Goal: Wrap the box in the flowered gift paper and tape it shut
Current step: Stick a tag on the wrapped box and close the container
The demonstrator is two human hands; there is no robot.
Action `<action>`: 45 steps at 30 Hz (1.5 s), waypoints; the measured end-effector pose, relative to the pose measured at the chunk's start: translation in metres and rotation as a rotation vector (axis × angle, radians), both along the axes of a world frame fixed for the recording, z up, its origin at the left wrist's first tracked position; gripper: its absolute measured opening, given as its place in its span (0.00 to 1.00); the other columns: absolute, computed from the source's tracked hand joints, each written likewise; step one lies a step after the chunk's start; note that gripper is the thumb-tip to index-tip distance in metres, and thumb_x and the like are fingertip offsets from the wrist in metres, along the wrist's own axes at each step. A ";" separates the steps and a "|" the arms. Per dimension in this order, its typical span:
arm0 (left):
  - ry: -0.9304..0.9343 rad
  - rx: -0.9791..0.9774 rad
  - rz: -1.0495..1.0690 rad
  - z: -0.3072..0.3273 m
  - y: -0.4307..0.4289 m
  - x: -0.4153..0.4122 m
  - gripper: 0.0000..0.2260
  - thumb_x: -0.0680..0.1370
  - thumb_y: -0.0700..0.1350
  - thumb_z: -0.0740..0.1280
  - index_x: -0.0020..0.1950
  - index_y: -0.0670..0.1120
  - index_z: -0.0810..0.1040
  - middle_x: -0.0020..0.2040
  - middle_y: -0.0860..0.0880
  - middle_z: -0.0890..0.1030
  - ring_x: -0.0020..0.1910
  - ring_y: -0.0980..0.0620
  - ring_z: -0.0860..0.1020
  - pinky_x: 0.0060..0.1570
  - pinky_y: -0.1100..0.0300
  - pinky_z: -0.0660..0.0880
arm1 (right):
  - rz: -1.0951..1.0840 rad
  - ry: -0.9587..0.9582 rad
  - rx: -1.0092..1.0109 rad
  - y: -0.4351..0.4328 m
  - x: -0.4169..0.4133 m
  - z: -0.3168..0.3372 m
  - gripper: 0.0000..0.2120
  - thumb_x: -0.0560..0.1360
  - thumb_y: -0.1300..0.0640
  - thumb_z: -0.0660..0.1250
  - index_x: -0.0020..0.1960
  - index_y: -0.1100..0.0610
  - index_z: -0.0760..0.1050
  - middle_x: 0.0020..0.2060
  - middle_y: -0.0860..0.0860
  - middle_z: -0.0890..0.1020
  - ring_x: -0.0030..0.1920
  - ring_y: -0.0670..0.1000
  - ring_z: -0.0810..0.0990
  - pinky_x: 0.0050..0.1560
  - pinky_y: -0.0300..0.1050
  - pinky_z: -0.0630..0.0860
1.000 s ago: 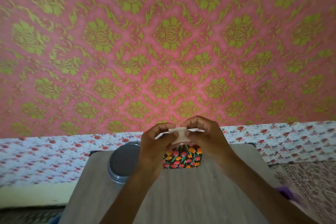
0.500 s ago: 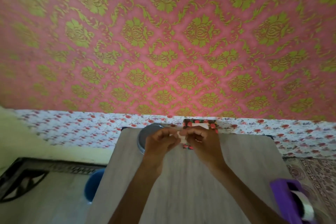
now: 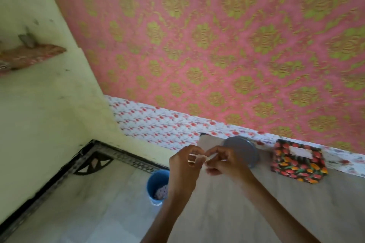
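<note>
The box (image 3: 298, 161), wrapped in dark paper with red and orange flowers, lies on the grey table (image 3: 276, 209) at its far right side, a pale strip of tape across its top. My left hand (image 3: 184, 165) and my right hand (image 3: 225, 162) meet over the table's left corner, well left of the box. Between their fingertips they pinch a small whitish piece of tape (image 3: 202, 159). Both hands are apart from the box.
A round grey lid (image 3: 242, 150) lies on the table behind my right hand. A blue bucket (image 3: 158, 186) stands on the floor beside the table's left edge. A flowered cloth (image 3: 158, 126) and a pink patterned wall hanging (image 3: 217, 45) are behind.
The view has swung left. My hands have come away from the box and moved left with the piece of tape; the box now lies alone at the right.
</note>
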State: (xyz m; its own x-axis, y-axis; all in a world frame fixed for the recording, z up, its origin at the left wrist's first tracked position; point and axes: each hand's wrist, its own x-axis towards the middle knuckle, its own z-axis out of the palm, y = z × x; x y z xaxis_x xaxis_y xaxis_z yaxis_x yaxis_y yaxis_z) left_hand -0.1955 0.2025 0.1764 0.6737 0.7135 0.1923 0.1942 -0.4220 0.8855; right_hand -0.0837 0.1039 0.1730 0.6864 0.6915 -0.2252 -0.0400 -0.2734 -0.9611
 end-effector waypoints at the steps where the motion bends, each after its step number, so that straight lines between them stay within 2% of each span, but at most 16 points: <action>1: -0.016 0.038 0.012 -0.002 0.014 -0.015 0.09 0.74 0.40 0.73 0.41 0.54 0.80 0.39 0.58 0.82 0.38 0.58 0.82 0.37 0.63 0.79 | -0.029 0.078 0.026 0.017 -0.017 0.001 0.06 0.70 0.70 0.74 0.46 0.63 0.82 0.33 0.58 0.84 0.35 0.57 0.85 0.41 0.49 0.84; 3: -0.036 0.081 0.019 -0.011 0.052 -0.054 0.14 0.74 0.39 0.72 0.40 0.59 0.78 0.41 0.58 0.81 0.39 0.59 0.81 0.38 0.60 0.80 | -0.082 0.193 0.067 0.059 -0.056 0.003 0.07 0.70 0.70 0.73 0.47 0.66 0.82 0.38 0.61 0.85 0.38 0.57 0.86 0.41 0.45 0.83; 5: -0.029 0.103 0.006 -0.017 0.082 -0.087 0.19 0.74 0.35 0.70 0.42 0.62 0.77 0.42 0.61 0.81 0.41 0.61 0.81 0.40 0.61 0.80 | -0.110 0.306 0.096 0.088 -0.089 0.000 0.08 0.71 0.68 0.73 0.50 0.66 0.82 0.43 0.61 0.86 0.44 0.58 0.86 0.48 0.47 0.83; 7: -0.012 0.110 -0.026 -0.029 0.118 -0.123 0.19 0.74 0.33 0.69 0.46 0.60 0.80 0.44 0.60 0.82 0.44 0.63 0.81 0.43 0.61 0.80 | -0.103 0.403 0.114 0.121 -0.125 -0.005 0.08 0.73 0.66 0.72 0.52 0.65 0.82 0.47 0.60 0.86 0.48 0.58 0.86 0.54 0.48 0.82; 9: -0.029 0.052 -0.067 -0.039 0.144 -0.148 0.14 0.73 0.33 0.68 0.47 0.53 0.82 0.44 0.58 0.83 0.45 0.61 0.81 0.44 0.58 0.80 | -0.124 0.426 0.126 0.143 -0.150 -0.013 0.09 0.72 0.67 0.73 0.52 0.66 0.81 0.47 0.60 0.86 0.49 0.58 0.86 0.53 0.47 0.82; 11: -0.064 -0.045 -0.048 -0.044 0.158 -0.164 0.10 0.73 0.34 0.70 0.46 0.50 0.83 0.42 0.55 0.84 0.43 0.59 0.82 0.42 0.59 0.80 | -0.128 0.382 0.133 0.154 -0.164 -0.020 0.08 0.71 0.68 0.73 0.50 0.67 0.81 0.45 0.63 0.85 0.48 0.59 0.86 0.48 0.44 0.83; 14: -0.124 -0.354 0.028 -0.050 0.179 -0.176 0.10 0.72 0.32 0.73 0.49 0.44 0.81 0.44 0.52 0.84 0.44 0.56 0.82 0.42 0.63 0.79 | -0.147 0.310 0.131 0.171 -0.176 -0.032 0.08 0.71 0.69 0.73 0.49 0.67 0.80 0.44 0.67 0.84 0.45 0.61 0.86 0.41 0.41 0.82; 18: -0.079 -0.533 0.025 -0.059 0.197 -0.176 0.05 0.73 0.38 0.72 0.47 0.44 0.83 0.42 0.49 0.85 0.42 0.52 0.83 0.45 0.54 0.79 | -0.135 0.291 0.099 0.186 -0.172 -0.041 0.10 0.69 0.68 0.75 0.49 0.64 0.81 0.42 0.63 0.84 0.43 0.61 0.85 0.43 0.44 0.83; 22: -0.090 -0.705 0.032 -0.057 0.206 -0.161 0.06 0.76 0.33 0.70 0.43 0.43 0.84 0.38 0.48 0.84 0.39 0.50 0.82 0.44 0.55 0.80 | -0.137 0.157 -0.003 0.201 -0.155 -0.048 0.11 0.66 0.65 0.79 0.48 0.61 0.83 0.38 0.59 0.86 0.38 0.54 0.84 0.42 0.44 0.78; 27: -0.044 -0.704 0.124 -0.073 0.227 -0.131 0.07 0.73 0.33 0.71 0.44 0.45 0.84 0.39 0.46 0.85 0.41 0.45 0.83 0.46 0.50 0.81 | -0.094 -0.058 -0.119 0.228 -0.125 -0.063 0.10 0.64 0.60 0.82 0.41 0.55 0.83 0.34 0.49 0.86 0.36 0.48 0.85 0.38 0.38 0.79; 31: 0.080 -0.596 0.113 -0.112 0.253 -0.101 0.14 0.72 0.33 0.72 0.51 0.50 0.84 0.38 0.51 0.85 0.39 0.53 0.83 0.43 0.55 0.81 | -0.103 -0.092 -0.156 0.254 -0.103 -0.103 0.09 0.64 0.61 0.81 0.40 0.53 0.84 0.33 0.46 0.85 0.33 0.43 0.83 0.36 0.34 0.77; 34: 0.165 -0.467 0.066 -0.176 0.290 -0.069 0.10 0.70 0.37 0.73 0.42 0.52 0.86 0.35 0.52 0.85 0.35 0.57 0.83 0.37 0.63 0.79 | -0.142 -0.006 -0.228 0.290 -0.077 -0.176 0.10 0.65 0.64 0.79 0.38 0.51 0.84 0.32 0.48 0.85 0.31 0.44 0.82 0.36 0.38 0.79; 37: 0.247 -0.361 0.065 -0.257 0.312 -0.050 0.13 0.68 0.38 0.75 0.33 0.58 0.82 0.32 0.60 0.82 0.33 0.62 0.81 0.33 0.70 0.74 | -0.272 0.222 -0.289 0.316 -0.061 -0.257 0.10 0.64 0.71 0.77 0.34 0.58 0.83 0.30 0.55 0.84 0.29 0.49 0.83 0.32 0.38 0.79; 39: 0.303 -0.366 0.068 -0.315 0.328 -0.036 0.14 0.69 0.37 0.75 0.34 0.56 0.81 0.32 0.63 0.81 0.35 0.64 0.80 0.33 0.74 0.71 | -0.354 0.336 -0.370 0.338 -0.051 -0.313 0.09 0.64 0.72 0.76 0.34 0.60 0.83 0.30 0.56 0.84 0.30 0.50 0.83 0.33 0.38 0.80; 42: 0.415 -0.418 -0.014 -0.428 0.361 -0.006 0.05 0.71 0.37 0.75 0.39 0.47 0.84 0.36 0.65 0.82 0.39 0.69 0.79 0.37 0.75 0.71 | -0.471 0.419 -0.456 0.373 -0.032 -0.435 0.09 0.62 0.66 0.79 0.32 0.55 0.84 0.32 0.56 0.85 0.36 0.54 0.86 0.46 0.50 0.83; 45: 0.533 -0.472 -0.097 -0.536 0.390 0.019 0.03 0.72 0.40 0.74 0.45 0.44 0.86 0.41 0.56 0.84 0.37 0.74 0.76 0.38 0.73 0.70 | -0.523 0.435 -0.537 0.390 -0.020 -0.570 0.08 0.56 0.55 0.80 0.33 0.45 0.85 0.32 0.51 0.86 0.40 0.54 0.86 0.51 0.55 0.82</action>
